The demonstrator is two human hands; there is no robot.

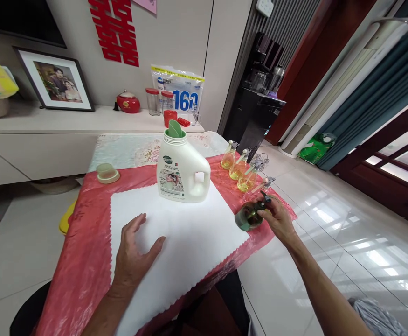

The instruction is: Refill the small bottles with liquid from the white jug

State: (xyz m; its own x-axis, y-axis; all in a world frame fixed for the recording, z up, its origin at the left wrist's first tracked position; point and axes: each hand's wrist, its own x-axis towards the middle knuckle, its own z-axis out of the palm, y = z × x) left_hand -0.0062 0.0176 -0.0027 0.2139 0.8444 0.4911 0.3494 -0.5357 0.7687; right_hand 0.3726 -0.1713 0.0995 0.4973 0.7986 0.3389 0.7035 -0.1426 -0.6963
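My left hand (134, 254) hovers over or rests on the white scalloped cloth (193, 242), fingers and thumb spread, with nothing in it. At the table's right side my right hand (276, 215) pinches the neck of a dark green pump bottle (248, 217), just under its black pump head. That bottle is near the cloth's right corner. A large white laundry detergent jug (181, 172) stands upright on the cloth, its cap off and a green spout showing in the mouth. A pale green cap (107, 173) lies on the red table cover at left.
Several transparent pump bottles (237, 170) with yellow liquid line the table's right edge. Behind, a shelf (102, 122) bears a framed photo (57, 81), a red pot (128, 102), red-lidded jars (152, 101) and a plastic pack (181, 88). A black cabinet (254, 116) stands behind right.
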